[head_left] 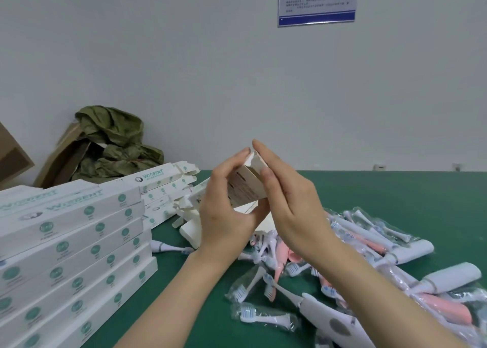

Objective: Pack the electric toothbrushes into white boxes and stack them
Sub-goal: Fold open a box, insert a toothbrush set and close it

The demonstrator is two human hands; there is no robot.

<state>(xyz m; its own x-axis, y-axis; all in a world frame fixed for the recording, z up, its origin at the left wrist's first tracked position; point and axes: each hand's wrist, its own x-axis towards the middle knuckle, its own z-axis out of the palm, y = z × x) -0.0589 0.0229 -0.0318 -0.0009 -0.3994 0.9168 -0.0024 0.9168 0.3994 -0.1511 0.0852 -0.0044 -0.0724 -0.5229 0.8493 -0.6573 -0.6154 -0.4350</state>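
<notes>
Left hand [226, 205] gripped the white box [249, 186] round its body; right hand [290, 202] pinched its upper end flap. Flap-closing step, apparently; next, a square tuck, then placement on the left stack [79, 242].

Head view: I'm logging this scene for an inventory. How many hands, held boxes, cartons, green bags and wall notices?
Hands: 2, left hand, right hand
Held box: 1
Cartons: 2
Green bag: 1
Notice: 1
Total: 7
</notes>
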